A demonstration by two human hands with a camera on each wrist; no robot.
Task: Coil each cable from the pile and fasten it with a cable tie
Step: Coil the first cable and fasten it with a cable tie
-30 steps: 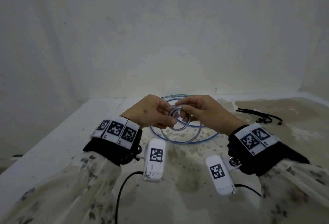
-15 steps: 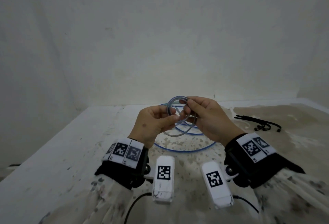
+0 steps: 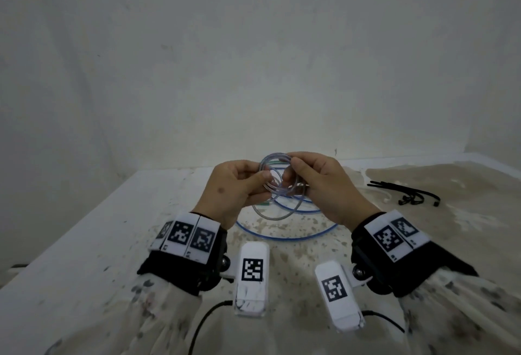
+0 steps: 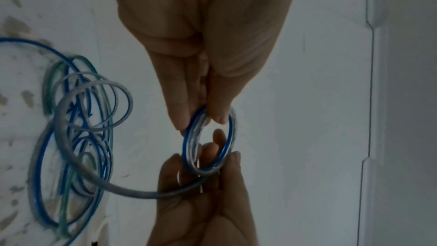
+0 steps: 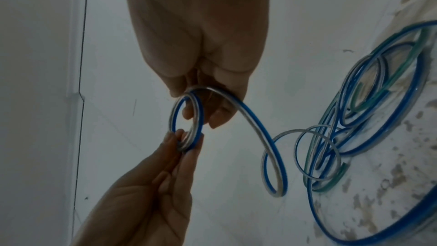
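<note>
Pinching a small cable coil (image 3: 272, 178) between left hand (image 3: 235, 188) and right hand (image 3: 324, 185), above a stained white table (image 3: 84, 242) against bare walls; cable pile (image 3: 290, 213) beneath, black cable ties (image 3: 406, 194) far right.

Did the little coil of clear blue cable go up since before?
Yes. The small coil of clear blue cable rose: it now overlaps the table's back edge, having been below it.

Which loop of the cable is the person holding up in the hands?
The small coil, pinched between left hand and right hand; the big blue loop lies on the table.
</note>
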